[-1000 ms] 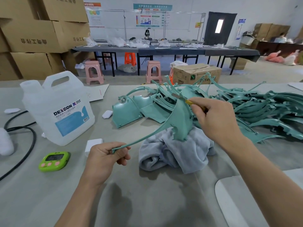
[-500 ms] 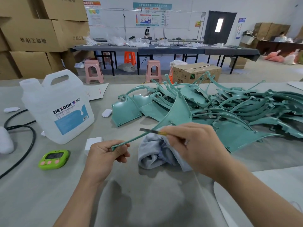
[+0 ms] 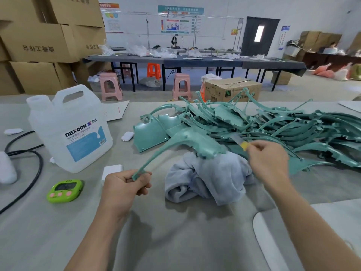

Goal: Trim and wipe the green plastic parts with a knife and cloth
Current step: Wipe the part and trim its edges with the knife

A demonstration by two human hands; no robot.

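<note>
My left hand (image 3: 125, 184) grips the thin curved end of a green plastic part (image 3: 197, 141), whose wide end lies on a crumpled grey cloth (image 3: 207, 178) in the middle of the table. My right hand (image 3: 267, 163) pinches a small knife (image 3: 241, 142) with a yellow handle, its blade blurred, just right of the part's wide end. A big pile of green plastic parts (image 3: 273, 126) spreads across the table behind and to the right.
A white DEXCON jug (image 3: 72, 130) stands at the left, a green timer (image 3: 65, 190) in front of it, and a black cable (image 3: 29, 165) loops at the far left. Small white pieces (image 3: 112, 170) lie nearby. A pale board (image 3: 312, 231) covers the near right corner.
My right hand swept the knife down along the part's stem, then back up to the right of its wide end. The part's wide end has dropped onto the cloth. My left hand stayed put.
</note>
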